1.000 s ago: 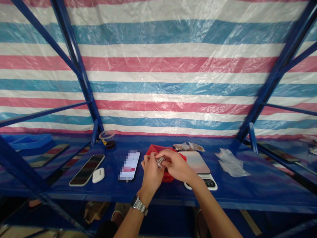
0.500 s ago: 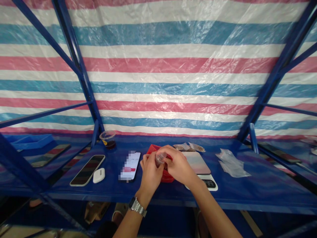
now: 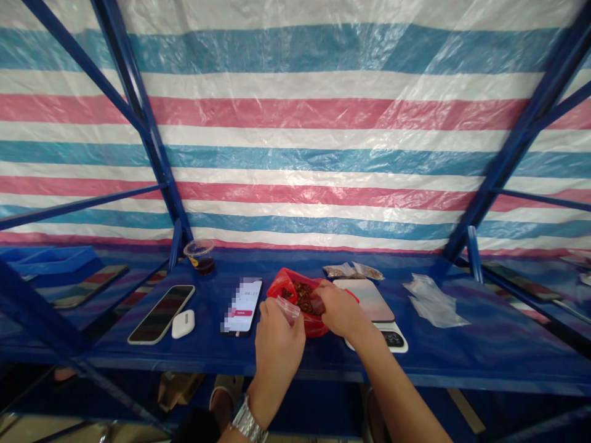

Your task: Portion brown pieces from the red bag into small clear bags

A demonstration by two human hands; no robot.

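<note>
My left hand point(image 3: 279, 338) pinches a small clear zip bag point(image 3: 289, 309) at the near left side of a red plastic bag point(image 3: 282, 284). The red bag lies open, with brown dried pieces point(image 3: 303, 296) inside. My right hand point(image 3: 339, 307) reaches into it from the right, its fingers closed on a small see-through container point(image 3: 317, 303) among the pieces. The container is partly hidden by the fingers. Just right of the red bag is a white kitchen scale point(image 3: 367, 301), with its dark display point(image 3: 392, 339) partly beside my right wrist.
Filled clear bags point(image 3: 353, 271) lie behind the scale, and flat clear bags point(image 3: 434, 301) to its right. On the left are a lit phone point(image 3: 244, 304), a dark phone point(image 3: 161, 315), a white earbud case point(image 3: 183, 324) and a cup of dark liquid point(image 3: 201, 258). Blue posts point(image 3: 157, 160) frame the table.
My hands have moved apart. The right hand has gone down into the red bag with the see-through container; the left has come nearer with the zip bag. The brown pieces now show.
</note>
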